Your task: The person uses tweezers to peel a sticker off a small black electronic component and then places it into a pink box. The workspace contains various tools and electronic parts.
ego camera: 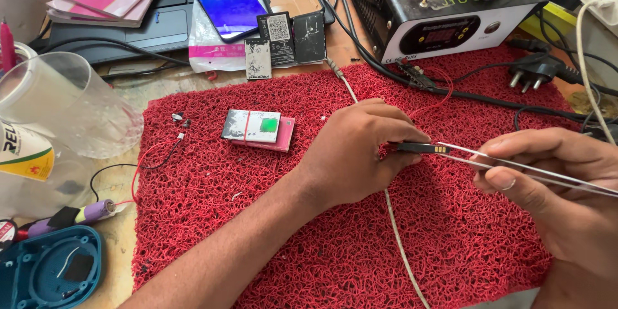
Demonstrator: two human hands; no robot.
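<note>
Over the red mesh mat (322, 244), the left hand (357, 154) pinches a small black connector strip (421, 148) between closed fingertips. The right hand (560, 187) squeezes metal tweezers (515, 167), tips touching the strip's end.

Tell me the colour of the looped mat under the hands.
The looped mat is red, seen best in the head view.
</note>
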